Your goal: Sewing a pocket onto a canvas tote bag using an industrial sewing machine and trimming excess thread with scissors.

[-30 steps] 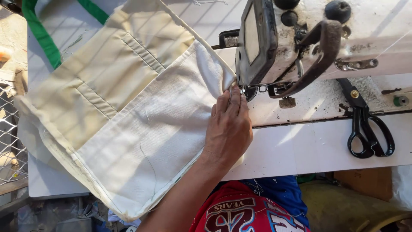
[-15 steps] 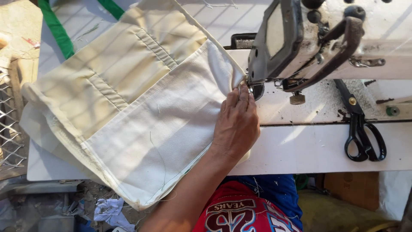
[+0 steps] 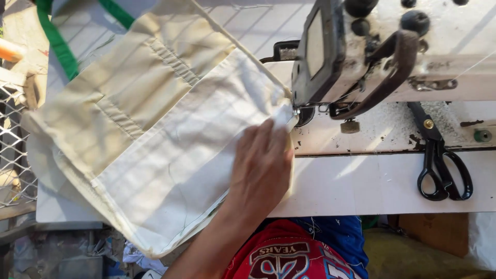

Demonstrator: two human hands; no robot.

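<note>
Left hand (image 3: 261, 168) flat, fingers spread on cream fabric bag (image 3: 155, 129), corner at sewing machine (image 3: 356, 51) needle, black scissors (image 3: 439, 155) on white counter (image 3: 361, 186), right hand unseen

Black-handled steel scissors (image 3: 439, 160) lie closed near the right edge of the white sewing table (image 3: 361, 186). Green fabric strap (image 3: 54, 44) crosses its far left corner. Wire mesh (image 3: 13, 155) stands beyond the left edge.

Cloth (image 3: 155, 129) left of sewing machine (image 3: 361, 51), scissors (image 3: 439, 160) on table (image 3: 361, 186) right.
</note>
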